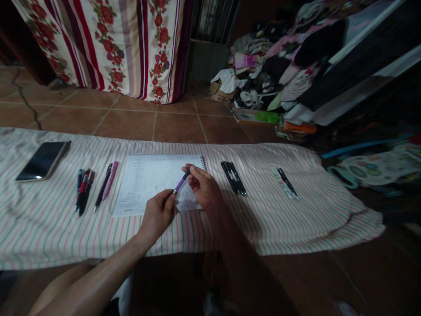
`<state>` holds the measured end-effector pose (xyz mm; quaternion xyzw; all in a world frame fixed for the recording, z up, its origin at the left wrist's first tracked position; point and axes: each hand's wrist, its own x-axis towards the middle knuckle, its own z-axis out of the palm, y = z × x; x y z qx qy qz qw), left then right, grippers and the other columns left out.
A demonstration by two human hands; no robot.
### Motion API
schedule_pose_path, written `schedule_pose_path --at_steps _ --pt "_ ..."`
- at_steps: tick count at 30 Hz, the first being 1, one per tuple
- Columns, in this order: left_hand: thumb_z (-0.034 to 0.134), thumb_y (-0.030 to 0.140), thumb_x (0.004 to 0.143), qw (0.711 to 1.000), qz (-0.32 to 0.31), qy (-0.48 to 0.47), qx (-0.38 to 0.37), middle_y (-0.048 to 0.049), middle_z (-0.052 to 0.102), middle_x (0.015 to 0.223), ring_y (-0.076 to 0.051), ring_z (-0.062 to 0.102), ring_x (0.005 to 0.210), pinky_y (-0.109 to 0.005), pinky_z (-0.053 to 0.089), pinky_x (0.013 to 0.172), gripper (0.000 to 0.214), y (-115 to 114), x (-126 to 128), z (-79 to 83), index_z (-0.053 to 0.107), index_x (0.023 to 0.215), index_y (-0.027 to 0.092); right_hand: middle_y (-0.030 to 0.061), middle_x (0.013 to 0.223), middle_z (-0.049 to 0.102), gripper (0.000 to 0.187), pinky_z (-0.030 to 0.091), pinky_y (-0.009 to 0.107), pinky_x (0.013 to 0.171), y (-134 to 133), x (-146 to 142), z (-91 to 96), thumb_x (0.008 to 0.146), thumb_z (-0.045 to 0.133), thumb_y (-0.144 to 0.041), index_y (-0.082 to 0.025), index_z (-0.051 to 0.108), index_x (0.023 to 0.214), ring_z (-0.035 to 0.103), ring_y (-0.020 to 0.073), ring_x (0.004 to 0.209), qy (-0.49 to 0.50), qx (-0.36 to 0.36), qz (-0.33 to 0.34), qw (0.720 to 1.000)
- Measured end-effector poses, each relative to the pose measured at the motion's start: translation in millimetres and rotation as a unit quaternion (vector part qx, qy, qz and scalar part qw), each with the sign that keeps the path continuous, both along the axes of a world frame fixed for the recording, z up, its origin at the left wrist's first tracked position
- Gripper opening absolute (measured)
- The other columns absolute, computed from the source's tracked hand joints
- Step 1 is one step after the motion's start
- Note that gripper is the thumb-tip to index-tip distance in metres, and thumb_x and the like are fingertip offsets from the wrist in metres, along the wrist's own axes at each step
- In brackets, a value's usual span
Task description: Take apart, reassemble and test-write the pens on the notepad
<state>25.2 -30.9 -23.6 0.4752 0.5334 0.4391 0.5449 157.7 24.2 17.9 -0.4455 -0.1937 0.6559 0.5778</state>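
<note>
A purple and black pen is held at a slant above the paper, one end in each hand. My left hand is closed on its lower end, fingers wrapped round it. At the upper end, the thumb and fingers of my right hand pinch the tip. Beneath both hands lies a spiral notebook with a printed sheet, its wire binding at the right edge. Several black pens lie side by side just right of the notebook. Left of it are a pink pen and a black pen.
A striped cloth covers the low table. On its left are a phone and a bunch of pens; two patterned pens lie far right. Beyond are a floral curtain and a pile of clothes.
</note>
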Motion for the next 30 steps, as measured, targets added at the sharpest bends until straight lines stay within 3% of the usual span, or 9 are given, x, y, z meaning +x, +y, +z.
schedule_pose_path --at_steps 3,6,10,14,16,20,24,30 --pt "0.059 0.044 0.081 1.0 -0.001 -0.028 -0.009 0.0034 0.055 0.051 -0.009 0.05 0.044 -0.02 0.036 0.045 0.029 0 1 -0.5 0.062 0.087 0.016 0.0003 0.075 0.072 0.006 0.043 0.01 0.05 -1 0 -1.6 0.073 0.066 -0.018 -0.016 0.071 0.076 0.052 0.0016 0.052 -0.019 -0.002 -0.003 1.0" --pt "0.062 0.046 0.077 0.993 -0.037 -0.102 -0.056 0.0049 0.05 0.044 -0.007 0.041 0.036 -0.02 0.028 0.038 0.032 1 3 5.7 0.059 0.082 0.014 0.001 0.08 0.073 0.01 0.042 0.011 0.046 -2 3 -2.2 0.072 0.069 -0.022 -0.017 0.072 0.081 0.051 0.0022 0.052 -0.037 0.009 0.02 0.999" --pt "0.068 0.041 0.073 0.959 -0.079 -0.223 -0.156 0.0047 0.048 0.047 -0.005 0.037 0.034 -0.02 0.017 0.034 0.03 2 2 17.8 0.059 0.078 0.012 0.0023 0.084 0.074 0.01 0.041 0.008 0.044 -2 7 -1.0 0.077 0.065 -0.024 -0.017 0.071 0.082 0.049 0.0007 0.049 -0.015 0.01 0.043 0.999" --pt "0.072 0.032 0.069 0.926 -0.09 -0.299 -0.212 0.0051 0.046 0.049 -0.003 0.036 0.037 -0.018 0.018 0.036 0.026 2 -1 22.3 0.062 0.078 0.01 0.0012 0.08 0.073 0.008 0.041 0.008 0.042 -1 9 -0.5 0.076 0.066 -0.021 -0.017 0.071 0.081 0.049 0.0009 0.047 -0.02 0.01 0.042 0.999" --pt "0.073 0.033 0.069 0.926 -0.092 -0.299 -0.211 0.0052 0.046 0.049 -0.004 0.038 0.038 -0.018 0.02 0.038 0.027 2 -1 21.9 0.062 0.078 0.01 0.0014 0.081 0.073 0.007 0.042 0.008 0.042 0 9 -0.9 0.076 0.066 -0.021 -0.017 0.071 0.08 0.05 0.0009 0.048 -0.022 0.01 0.043 0.999" --pt "0.073 0.041 0.068 0.954 -0.075 -0.239 -0.165 0.0051 0.047 0.049 -0.005 0.042 0.039 -0.019 0.018 0.036 0.033 2 0 20.0 0.06 0.077 0.012 0.0017 0.082 0.073 0.007 0.042 0.007 0.044 0 7 -1.5 0.075 0.067 -0.021 -0.017 0.071 0.08 0.052 0.0006 0.051 -0.029 0.01 0.042 0.999" --pt "0.068 0.047 0.071 0.977 -0.068 -0.167 -0.115 0.0031 0.054 0.046 -0.004 0.034 0.032 -0.02 0.017 0.035 0.038 1 2 15.3 0.059 0.08 0.012 0.0011 0.081 0.073 0.008 0.043 0.008 0.045 -1 4 -1.9 0.074 0.067 -0.022 -0.017 0.071 0.079 0.052 0.0014 0.052 -0.045 0.012 0.021 0.999" --pt "0.066 0.049 0.073 0.987 -0.045 -0.129 -0.081 0.0019 0.055 0.044 -0.005 0.033 0.032 -0.021 0.019 0.036 0.04 1 4 7.2 0.06 0.085 0.012 0.0008 0.08 0.072 0.009 0.044 0.01 0.048 -1 1 -5.6 0.074 0.066 -0.024 -0.018 0.071 0.079 0.053 0.0023 0.052 -0.045 0.02 0.003 0.999"
